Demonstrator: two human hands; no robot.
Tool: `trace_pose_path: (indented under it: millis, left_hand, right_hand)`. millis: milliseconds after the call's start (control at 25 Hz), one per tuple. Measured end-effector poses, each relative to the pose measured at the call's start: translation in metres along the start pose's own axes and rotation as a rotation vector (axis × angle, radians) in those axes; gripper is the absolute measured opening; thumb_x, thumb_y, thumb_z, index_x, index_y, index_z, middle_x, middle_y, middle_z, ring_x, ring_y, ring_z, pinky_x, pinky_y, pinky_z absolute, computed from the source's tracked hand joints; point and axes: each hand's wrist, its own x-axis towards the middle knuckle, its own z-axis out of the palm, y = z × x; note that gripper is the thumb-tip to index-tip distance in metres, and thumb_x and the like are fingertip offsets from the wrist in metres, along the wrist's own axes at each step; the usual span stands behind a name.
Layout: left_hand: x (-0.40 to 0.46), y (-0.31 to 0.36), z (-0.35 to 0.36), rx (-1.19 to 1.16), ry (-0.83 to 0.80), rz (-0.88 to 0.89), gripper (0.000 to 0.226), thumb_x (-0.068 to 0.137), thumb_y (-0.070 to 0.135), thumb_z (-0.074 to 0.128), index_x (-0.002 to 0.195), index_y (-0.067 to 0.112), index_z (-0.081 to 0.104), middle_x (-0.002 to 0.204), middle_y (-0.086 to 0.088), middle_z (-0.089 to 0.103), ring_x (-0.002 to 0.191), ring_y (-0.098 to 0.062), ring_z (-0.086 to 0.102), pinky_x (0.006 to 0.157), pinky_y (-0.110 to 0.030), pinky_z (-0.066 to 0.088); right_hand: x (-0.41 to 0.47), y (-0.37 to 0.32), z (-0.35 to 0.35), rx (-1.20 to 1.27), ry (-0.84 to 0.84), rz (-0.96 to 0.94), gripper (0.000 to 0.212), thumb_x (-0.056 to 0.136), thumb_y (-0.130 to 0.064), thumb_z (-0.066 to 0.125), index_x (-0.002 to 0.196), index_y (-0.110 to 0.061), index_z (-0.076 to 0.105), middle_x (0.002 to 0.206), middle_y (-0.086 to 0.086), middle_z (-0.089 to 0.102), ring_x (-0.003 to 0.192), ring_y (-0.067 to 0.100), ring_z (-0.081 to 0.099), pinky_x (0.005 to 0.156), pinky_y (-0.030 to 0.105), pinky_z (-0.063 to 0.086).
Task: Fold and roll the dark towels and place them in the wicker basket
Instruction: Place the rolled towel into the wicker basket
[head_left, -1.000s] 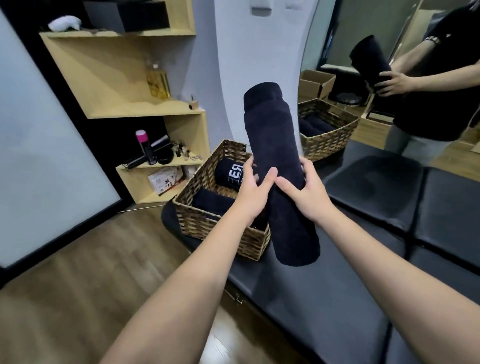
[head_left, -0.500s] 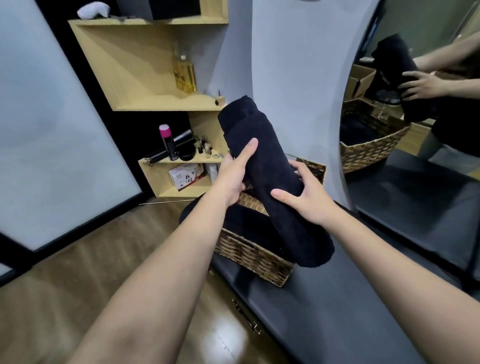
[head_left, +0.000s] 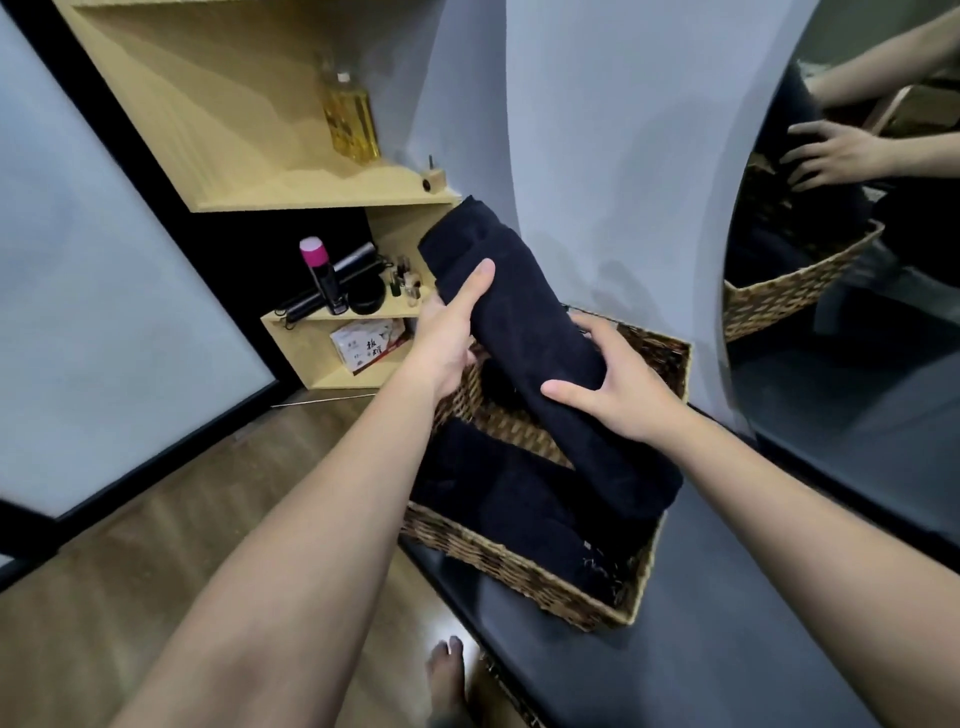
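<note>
Over wicker basket (head_left: 519, 564): both hands (head_left: 631, 397) grip rolled towel (head_left: 540, 358).

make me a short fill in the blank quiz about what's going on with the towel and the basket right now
1. Both hands, left hand and right hand, hold a rolled dark ____.
2. The rolled towel is over the wicker ____.
3. The wicker basket already holds other dark ____.
4. The yellow bottle stands on a wooden ____.

Answers: towel; basket; towels; shelf
</note>
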Motion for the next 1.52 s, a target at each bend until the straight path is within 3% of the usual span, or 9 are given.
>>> trace_pose_path:
  millis: [200,320,480,560,720,1120,1320,1400,1520]
  left_hand:
    - [0.069,0.007,-0.009,0.032,-0.058,0.083,0.054,0.086,0.031,0.081,0.130,0.032,0.049,0.130,0.008,0.065,0.116,-0.013,0.066,0.093,-0.039,0.059]
    - [0.105,0.011,-0.019,0.194,-0.068,0.209,0.069,0.077,0.040,0.085,0.134,0.039,0.045,0.139,0.007,0.058,0.125,-0.007,0.059,0.103,-0.029,0.052]
    - [0.131,-0.016,-0.018,0.552,-0.182,0.268,0.043,0.088,0.037,0.077,0.127,0.025,0.060,0.118,0.010,0.068,0.112,-0.005,0.064,0.093,-0.019,0.050]
    - [0.138,-0.031,-0.013,0.825,-0.198,0.309,0.040,0.092,0.046,0.068,0.124,0.024,0.059,0.114,0.009,0.068,0.113,-0.017,0.064,0.091,-0.029,0.049]
    - [0.156,-0.045,-0.007,1.329,-0.272,0.339,0.055,0.101,0.045,0.043,0.153,0.040,0.028,0.144,-0.004,0.056,0.130,-0.031,0.052,0.101,-0.043,0.042]
    - [0.151,-0.068,-0.005,2.055,-0.459,0.437,0.047,0.104,0.048,0.034,0.122,0.012,0.058,0.119,-0.016,0.067,0.125,-0.034,0.047,0.097,-0.046,0.039]
    - [0.126,-0.110,-0.016,2.711,-0.643,0.490,0.051,0.104,0.039,0.028,0.139,0.019,0.059,0.143,-0.012,0.048,0.138,-0.035,0.029,0.118,-0.067,0.004]
    - [0.132,-0.113,-0.006,2.631,-0.743,0.501,0.046,0.104,0.035,0.032,0.141,0.022,0.057,0.143,-0.012,0.049,0.140,-0.035,0.034,0.118,-0.069,-0.007]
    - [0.143,-0.118,0.006,2.186,-1.011,0.271,0.059,0.098,0.048,0.054,0.152,0.031,0.037,0.146,-0.008,0.050,0.133,-0.032,0.048,0.117,-0.050,0.032]
  right_hand:
    - [0.041,0.023,0.014,-0.110,0.071,0.084,0.087,0.076,-0.063,0.077,0.148,-0.039,0.035,0.142,-0.009,0.047,0.134,0.010,0.046,0.113,0.042,0.041]
    - [0.062,0.039,0.018,-0.250,0.034,0.108,0.092,0.076,-0.069,0.072,0.151,-0.038,0.029,0.141,-0.004,0.043,0.133,0.016,0.045,0.110,0.043,0.044]
    - [0.064,0.077,0.025,-0.327,-0.001,0.201,0.091,0.079,-0.066,0.072,0.152,-0.039,0.026,0.133,-0.004,0.041,0.128,0.020,0.048,0.105,0.044,0.047]
    - [0.059,0.093,0.025,-0.362,-0.030,0.252,0.090,0.080,-0.066,0.072,0.152,-0.040,0.024,0.129,-0.004,0.041,0.125,0.022,0.048,0.102,0.046,0.048]
    - [0.061,0.116,0.034,-0.405,-0.093,0.295,0.088,0.082,-0.066,0.069,0.152,-0.040,0.022,0.128,-0.001,0.042,0.124,0.027,0.048,0.103,0.051,0.046]
    - [0.063,0.141,0.047,-0.548,-0.270,0.280,0.090,0.084,-0.063,0.068,0.156,-0.033,0.023,0.135,0.006,0.040,0.124,0.033,0.045,0.099,0.056,0.045]
    - [0.062,0.151,0.074,-0.749,-0.430,0.193,0.086,0.088,-0.067,0.060,0.156,-0.031,0.021,0.137,0.008,0.041,0.121,0.032,0.045,0.099,0.050,0.042]
    - [0.061,0.155,0.078,-0.785,-0.440,0.187,0.087,0.089,-0.068,0.058,0.157,-0.029,0.021,0.138,0.009,0.040,0.121,0.032,0.044,0.100,0.049,0.040]
    - [0.056,0.161,0.082,-0.825,-0.419,0.170,0.088,0.087,-0.070,0.058,0.157,-0.027,0.024,0.138,0.009,0.043,0.120,0.031,0.046,0.098,0.046,0.040]
